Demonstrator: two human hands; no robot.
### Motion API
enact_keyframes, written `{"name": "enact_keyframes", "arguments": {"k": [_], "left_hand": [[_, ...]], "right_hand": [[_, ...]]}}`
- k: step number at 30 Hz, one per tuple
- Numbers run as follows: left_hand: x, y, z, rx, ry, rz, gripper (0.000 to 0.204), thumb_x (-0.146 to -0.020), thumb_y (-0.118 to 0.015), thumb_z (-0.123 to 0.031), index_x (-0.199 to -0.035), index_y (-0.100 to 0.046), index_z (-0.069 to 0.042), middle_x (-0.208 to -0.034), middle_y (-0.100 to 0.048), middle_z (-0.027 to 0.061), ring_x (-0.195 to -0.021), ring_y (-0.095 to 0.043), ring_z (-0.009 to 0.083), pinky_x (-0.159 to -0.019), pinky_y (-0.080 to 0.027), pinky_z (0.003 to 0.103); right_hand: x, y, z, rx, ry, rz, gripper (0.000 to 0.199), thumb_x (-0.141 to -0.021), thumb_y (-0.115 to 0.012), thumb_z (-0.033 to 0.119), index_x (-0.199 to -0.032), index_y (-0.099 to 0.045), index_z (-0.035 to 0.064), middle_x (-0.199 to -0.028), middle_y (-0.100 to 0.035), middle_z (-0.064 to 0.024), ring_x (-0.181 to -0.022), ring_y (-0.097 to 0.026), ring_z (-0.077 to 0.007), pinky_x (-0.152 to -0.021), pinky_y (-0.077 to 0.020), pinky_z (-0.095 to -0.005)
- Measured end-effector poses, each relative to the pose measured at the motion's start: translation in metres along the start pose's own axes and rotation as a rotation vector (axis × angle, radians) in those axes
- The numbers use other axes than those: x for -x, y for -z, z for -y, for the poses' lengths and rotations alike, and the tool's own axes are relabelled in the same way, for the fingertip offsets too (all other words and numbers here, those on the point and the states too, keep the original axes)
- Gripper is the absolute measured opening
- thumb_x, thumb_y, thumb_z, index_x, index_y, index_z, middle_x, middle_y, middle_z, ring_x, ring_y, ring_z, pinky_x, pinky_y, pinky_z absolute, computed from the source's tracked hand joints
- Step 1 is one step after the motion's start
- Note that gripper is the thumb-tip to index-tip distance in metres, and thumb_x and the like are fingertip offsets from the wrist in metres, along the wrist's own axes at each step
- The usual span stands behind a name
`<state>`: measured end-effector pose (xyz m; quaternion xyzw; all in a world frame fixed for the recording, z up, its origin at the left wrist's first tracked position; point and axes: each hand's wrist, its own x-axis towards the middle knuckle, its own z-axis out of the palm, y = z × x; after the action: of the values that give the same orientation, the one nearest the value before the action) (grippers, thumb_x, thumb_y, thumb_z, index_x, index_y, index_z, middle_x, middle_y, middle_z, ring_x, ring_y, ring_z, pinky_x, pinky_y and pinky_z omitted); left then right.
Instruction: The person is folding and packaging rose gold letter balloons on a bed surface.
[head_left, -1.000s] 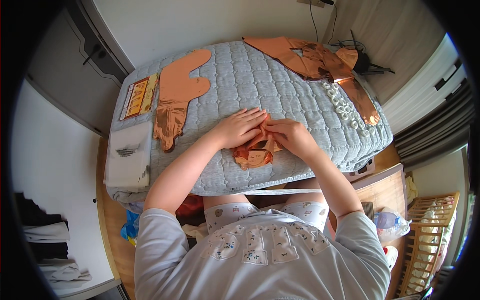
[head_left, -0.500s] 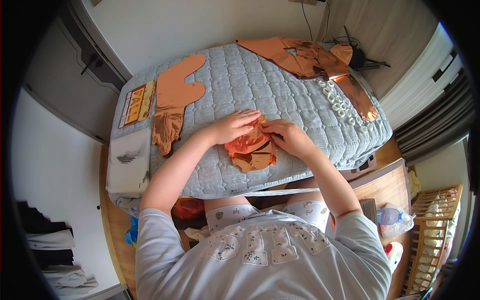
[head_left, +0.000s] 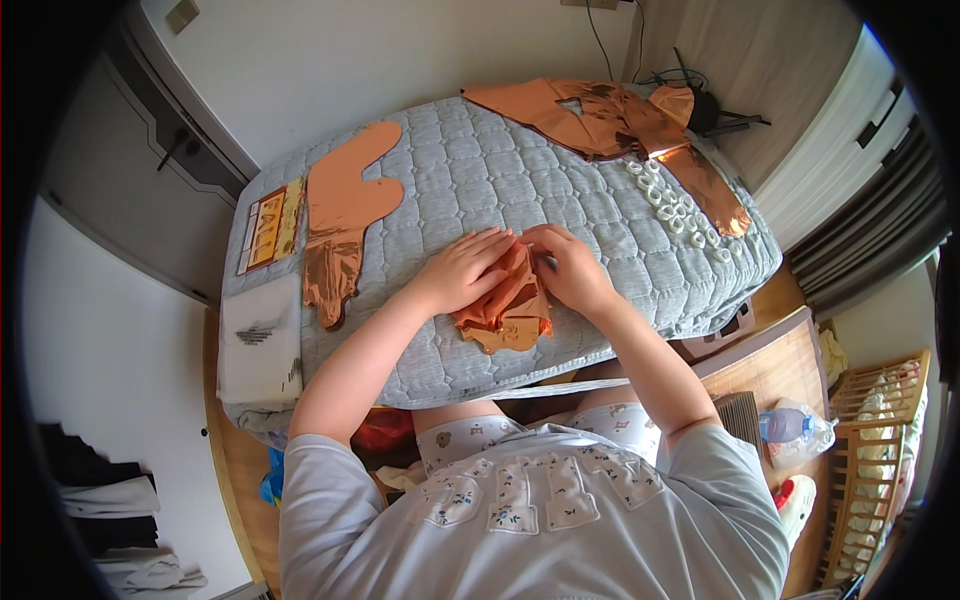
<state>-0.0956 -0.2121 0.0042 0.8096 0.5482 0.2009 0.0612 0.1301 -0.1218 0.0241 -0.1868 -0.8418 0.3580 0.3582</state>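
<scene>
A crumpled copper-coloured foil balloon [head_left: 515,300], partly folded, lies on the near part of the quilted grey mattress [head_left: 450,200]. Stretched out and flat, the fingers of my left hand [head_left: 467,268] rest on its upper left side. My right hand [head_left: 572,268] is closed at its upper right edge, with curled fingers and thumb on the foil. Both hands hide part of the balloon's far end. To the left a flat foil balloon [head_left: 345,200] is spread out, and another large foil balloon [head_left: 570,115] lies at the far right.
Several white rolls [head_left: 672,205] sit in a cluster beside the far-right foil. At the left edge lie a printed flat package [head_left: 268,232] and a white translucent bag [head_left: 258,340]. A black device with antennas [head_left: 705,110] stands behind the bed. A wooden slatted rack [head_left: 885,430] stands at right.
Both hands have shifted slightly, and the foil between them is gathered narrower. The right hand's fingers have curled up and in at the foil's edge. The whole view has tilted slightly.
</scene>
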Motion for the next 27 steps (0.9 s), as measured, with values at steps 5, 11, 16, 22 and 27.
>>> {"name": "enact_keyframes", "arguments": {"k": [5, 11, 16, 22, 27], "left_hand": [[0.000, -0.001, 0.002, -0.010, 0.010, 0.000, 0.058, -0.106, -0.050, -0.039, -0.156, -0.042, -0.010, -0.158, -0.045, 0.0145, -0.149, -0.038, 0.0292, -0.125, -0.027, 0.046], [-0.001, 0.000, 0.000, 0.002, 0.016, 0.012, 0.058, -0.107, -0.049, -0.040, -0.156, -0.042, -0.009, -0.158, -0.045, 0.0144, -0.149, -0.038, 0.0292, -0.125, -0.027, 0.046], [0.000, 0.001, -0.001, 0.005, 0.014, 0.014, 0.059, -0.107, -0.047, -0.041, -0.156, -0.042, -0.009, -0.159, -0.044, 0.0133, -0.150, -0.037, 0.0289, -0.125, -0.026, 0.046], [-0.002, 0.001, -0.002, -0.021, 0.019, 0.032, 0.060, -0.106, -0.048, -0.042, -0.156, -0.042, -0.009, -0.160, -0.044, 0.0121, -0.150, -0.037, 0.0284, -0.125, -0.026, 0.045], [-0.001, -0.001, 0.001, -0.007, 0.010, 0.028, 0.060, -0.106, -0.048, -0.042, -0.156, -0.041, -0.009, -0.160, -0.044, 0.0110, -0.151, -0.036, 0.0279, -0.125, -0.026, 0.045]], "right_hand": [[-0.005, -0.007, -0.008, 0.131, -0.024, -0.042, 0.026, -0.080, -0.066, -0.008, -0.103, -0.072, 0.0006, -0.108, -0.069, -0.0168, -0.098, -0.068, -0.0369, -0.087, -0.0563, -0.0392], [-0.006, -0.004, -0.008, 0.105, -0.033, -0.012, 0.021, -0.077, -0.069, -0.007, -0.096, -0.074, 0.0010, -0.101, -0.071, -0.0154, -0.095, -0.069, -0.0356, -0.087, -0.0565, -0.0401], [-0.005, -0.002, -0.007, 0.138, 0.055, -0.018, 0.020, -0.077, -0.071, -0.005, -0.095, -0.075, 0.0013, -0.101, -0.072, -0.0148, -0.094, -0.070, -0.0353, -0.086, -0.0570, -0.0394], [-0.003, -0.006, -0.008, 0.136, 0.009, -0.013, 0.023, -0.077, -0.070, -0.006, -0.099, -0.074, 0.0018, -0.103, -0.072, -0.0151, -0.098, -0.070, -0.0356, -0.088, -0.0570, -0.0398], [-0.001, -0.004, 0.000, 0.166, 0.041, -0.032, 0.027, -0.077, -0.072, -0.006, -0.102, -0.076, 0.0033, -0.108, -0.073, -0.0141, -0.099, -0.071, -0.0335, -0.088, -0.0577, -0.0380]]}}
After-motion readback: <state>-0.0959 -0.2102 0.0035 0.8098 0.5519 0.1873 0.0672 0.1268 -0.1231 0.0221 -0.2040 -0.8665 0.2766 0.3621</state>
